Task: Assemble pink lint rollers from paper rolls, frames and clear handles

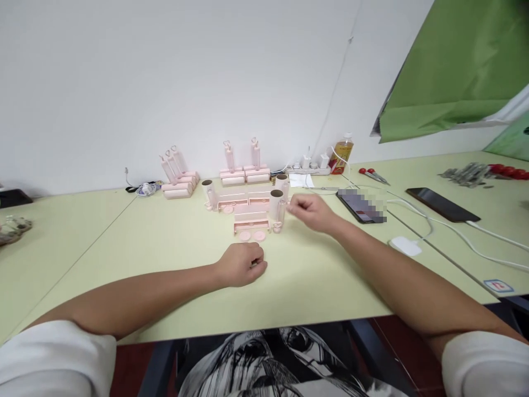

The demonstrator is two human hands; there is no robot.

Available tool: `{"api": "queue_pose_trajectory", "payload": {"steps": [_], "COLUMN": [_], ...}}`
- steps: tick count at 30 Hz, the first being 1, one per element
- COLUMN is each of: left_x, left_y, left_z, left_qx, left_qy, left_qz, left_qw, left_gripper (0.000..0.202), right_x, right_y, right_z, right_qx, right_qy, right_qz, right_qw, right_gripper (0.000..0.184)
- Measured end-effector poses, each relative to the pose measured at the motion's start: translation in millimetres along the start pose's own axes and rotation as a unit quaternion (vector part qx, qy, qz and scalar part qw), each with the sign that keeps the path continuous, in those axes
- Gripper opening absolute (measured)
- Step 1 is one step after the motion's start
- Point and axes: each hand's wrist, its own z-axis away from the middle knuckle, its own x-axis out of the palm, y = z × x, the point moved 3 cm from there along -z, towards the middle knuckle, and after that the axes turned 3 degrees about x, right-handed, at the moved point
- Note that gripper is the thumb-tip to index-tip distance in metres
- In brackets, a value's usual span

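My left hand (242, 266) rests on the pale green table (165, 259) with its fingers curled in; whatever they hold is hidden. My right hand (313, 212) reaches forward and pinches a slim pink handle piece (281, 214) that stands upright beside a white paper roll (275, 202). Just left of it lie pink roller covers (250, 218), and two round pink caps (252, 236) sit in front of them. Another roll (207, 188) stands further left.
Assembled pink lint rollers stand at the back left (178, 179) and back centre (243, 172). To the right are a power strip (309, 166), a bottle (343, 152), red scissors (373, 175), two phones (362, 205) (442, 204) with cables, and a white charger pad (405, 246).
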Motion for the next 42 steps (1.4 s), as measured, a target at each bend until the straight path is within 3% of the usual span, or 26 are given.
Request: {"api": "queue_pose_trajectory", "payload": {"steps": [2, 6, 10, 18, 22, 27, 32, 34, 37, 42], "left_x": [0.2, 0.3, 0.3, -1.5, -11.9, -21.6, -17.2, -15.8, -15.5, -18.9], "left_y": [-0.2, 0.2, 0.8, 4.1, 4.4, -1.9, -3.8, -1.1, 4.3, 9.5], "left_z": [0.5, 0.0, -1.3, -5.8, -20.1, -35.4, -31.9, -27.6, -20.8, -13.6], "left_qx": [-0.006, -0.012, -0.019, -0.024, -0.1, -0.17, -0.179, -0.161, -0.116, -0.069], "left_qy": [0.008, 0.02, 0.018, -0.023, -0.054, -0.059, -0.074, -0.072, -0.079, -0.118], "left_qz": [0.007, 0.017, 0.012, -0.045, -0.077, -0.092, -0.099, -0.078, -0.035, 0.01], "left_qw": [1.0, 1.0, 1.0, 0.998, 0.991, 0.979, 0.976, 0.981, 0.989, 0.991], "left_gripper": [0.02, 0.021, 0.021, 0.023, 0.025, 0.031, 0.024, 0.019, 0.018, 0.014], "right_x": [-17.6, -15.1, 1.3, -1.7, -10.8, -37.8, -64.6, -61.8, -40.9, 10.0], "right_y": [11.5, 39.9, 53.5, 44.7, 45.6, 32.6, -12.8, -33.2, -53.9, -48.0], "right_z": [-6.0, -16.4, -19.5, -13.2, -11.8, -1.9, 6.9, 3.7, -1.4, 7.3], "right_qx": [-0.005, -0.027, -0.03, 0.037, 0.057, 0.055, -0.037, -0.07, -0.081, -0.035], "right_qy": [0.114, 0.059, 0.018, 0.047, 0.065, 0.177, 0.358, 0.348, 0.287, 0.193], "right_qz": [0.031, 0.138, 0.162, 0.173, 0.181, 0.17, 0.067, -0.001, -0.079, -0.143], "right_qw": [0.993, 0.988, 0.986, 0.983, 0.98, 0.968, 0.93, 0.935, 0.951, 0.97], "right_gripper": [0.022, 0.041, 0.048, 0.029, 0.018, 0.015, 0.021, 0.027, 0.031, 0.036]}}
